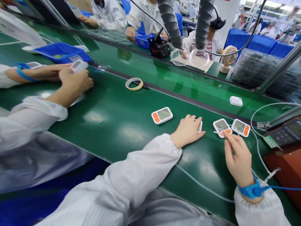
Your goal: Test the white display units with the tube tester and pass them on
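My left hand (189, 130) lies over a small white meter (200, 126), fingers on its far side and thumb on its near side; most of that meter is hidden. With a fingertip, my right hand (238, 155) reaches the orange buttons of another white meter (221, 125), whose screen shows digits. The thumb of this hand stands a little apart from the fingers. Touching that meter on its right is one more meter (240, 127) with a lit display. Left of my left hand sits a meter (162, 115) with a blank screen. A blue wrist strap (252, 189) circles my right wrist.
A tape roll (134, 84) and a dark pen (144, 85) lie by the dark rail. Beyond it is a small white box (236, 101). A brown instrument (284, 157) with a pale cable stands right. At left, a co-worker's hands (72, 80) hold a white device near a blue tray (62, 52).
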The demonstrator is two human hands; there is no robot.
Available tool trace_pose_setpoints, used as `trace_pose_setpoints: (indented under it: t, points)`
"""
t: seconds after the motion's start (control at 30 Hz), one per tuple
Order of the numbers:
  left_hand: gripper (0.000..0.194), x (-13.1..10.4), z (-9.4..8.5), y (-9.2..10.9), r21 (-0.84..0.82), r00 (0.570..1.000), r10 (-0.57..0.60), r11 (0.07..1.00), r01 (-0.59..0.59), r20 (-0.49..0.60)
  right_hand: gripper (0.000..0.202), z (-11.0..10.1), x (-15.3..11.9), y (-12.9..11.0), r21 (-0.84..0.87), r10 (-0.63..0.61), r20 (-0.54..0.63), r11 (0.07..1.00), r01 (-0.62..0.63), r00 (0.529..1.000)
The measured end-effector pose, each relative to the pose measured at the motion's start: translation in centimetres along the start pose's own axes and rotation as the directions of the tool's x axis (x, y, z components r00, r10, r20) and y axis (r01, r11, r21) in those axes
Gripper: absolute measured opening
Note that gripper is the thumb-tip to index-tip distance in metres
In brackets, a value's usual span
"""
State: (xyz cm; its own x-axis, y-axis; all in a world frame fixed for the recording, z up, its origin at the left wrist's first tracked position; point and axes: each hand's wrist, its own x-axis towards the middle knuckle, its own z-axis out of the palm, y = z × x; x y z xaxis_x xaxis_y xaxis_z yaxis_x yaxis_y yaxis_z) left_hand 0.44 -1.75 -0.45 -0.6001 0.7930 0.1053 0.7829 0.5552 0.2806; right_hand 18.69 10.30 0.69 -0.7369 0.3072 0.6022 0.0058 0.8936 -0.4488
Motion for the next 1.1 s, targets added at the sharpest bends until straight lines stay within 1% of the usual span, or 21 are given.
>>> trace_pose_setpoints:
  t: [0.03,0.07,0.1,0.13,0.17,0.2,0.23,0.27,0.3,0.33,0.37,0.4,0.5,0.6,0.7,0.83,1.1]
  points:
    - [0.063,0.1,-0.4,-0.4,-0.043,1.000,-0.011,0.999,0.011,0.007,0.025,0.0,0.0,0.0,-0.005,-0.001,-0.008,1.000,0.001,1.000]
    - [0.062,0.1,-0.6,-0.5,-0.120,1.000,-0.015,0.993,0.014,-0.005,0.019,0.1,0.0,-0.1,-0.003,-0.003,-0.012,1.000,0.003,1.000]
    - [0.060,0.1,-0.8,-0.5,-0.248,0.999,-0.018,0.969,0.011,-0.027,0.014,0.1,0.0,-0.1,0.003,-0.004,-0.017,1.000,0.004,1.000]
    - [0.058,0.0,-0.8,-0.2,-0.423,0.999,-0.017,0.906,0.002,-0.032,0.009,0.2,0.0,-0.2,0.011,-0.007,-0.021,1.000,0.007,1.000]
    - [0.057,-0.3,-0.6,0.3,-0.624,1.000,-0.004,0.781,-0.002,-0.008,0.006,0.2,0.0,-0.3,0.017,-0.009,-0.026,1.000,0.010,1.000]
    - [0.058,-0.7,-0.3,1.0,-0.808,0.999,0.026,0.588,0.021,0.045,0.005,0.2,0.0,-0.3,0.021,-0.012,-0.030,1.000,0.012,0.999]
    - [0.061,-1.2,0.2,1.7,-0.931,0.991,0.068,0.357,0.080,0.112,0.005,0.1,0.1,-0.4,0.027,-0.013,-0.031,1.000,0.014,0.999]
    - [0.064,-1.7,0.7,2.5,-0.977,0.977,0.114,0.134,0.163,0.179,0.006,0.1,0.1,-0.4,0.036,-0.014,-0.026,0.999,0.015,1.000]
    - [0.067,-2.1,1.2,3.1,-0.969,0.960,0.152,-0.045,0.242,0.233,0.006,0.0,0.2,-0.5,0.045,-0.015,-0.016,0.999,0.016,1.000]
    - [0.069,-2.5,1.7,3.6,-0.937,0.945,0.181,-0.173,0.305,0.274,0.006,0.0,0.3,-0.5,0.053,-0.019,-0.002,0.998,0.019,1.000]
    - [0.070,-2.8,2.1,4.0,-0.901,0.932,0.197,-0.258,0.349,0.304,0.007,0.0,0.3,-0.5,0.060,-0.023,0.017,0.998,0.022,1.000]
    - [0.069,-3.0,2.4,4.2,-0.872,0.921,0.211,-0.309,0.380,0.327,0.009,0.0,0.3,-0.5,0.065,-0.029,0.037,0.998,0.027,0.999]
    - [0.067,-2.9,2.7,4.2,-0.825,0.907,0.224,-0.381,0.417,0.355,0.013,0.1,0.2,-0.4,0.074,-0.038,0.091,0.997,0.031,0.995]
    - [0.067,-2.5,2.5,3.9,-0.823,0.915,0.194,-0.399,0.404,0.354,0.009,0.4,0.0,-0.5,0.071,-0.029,0.106,0.997,0.022,0.994]
    - [0.067,-2.4,2.4,3.9,-0.832,0.921,0.183,-0.397,0.388,0.343,0.008,0.4,-0.1,-0.9,0.064,-0.013,0.109,0.998,0.006,0.994]
    - [0.067,-2.6,2.2,4.0,-0.846,0.931,0.194,-0.389,0.363,0.310,0.008,0.3,0.0,-1.4,0.104,-0.006,0.131,0.995,-0.008,0.991]
    - [0.068,-2.7,1.6,4.1,-0.887,0.941,0.187,-0.323,0.330,0.282,0.009,0.2,0.1,-1.8,0.158,0.001,0.133,0.987,-0.023,0.991]
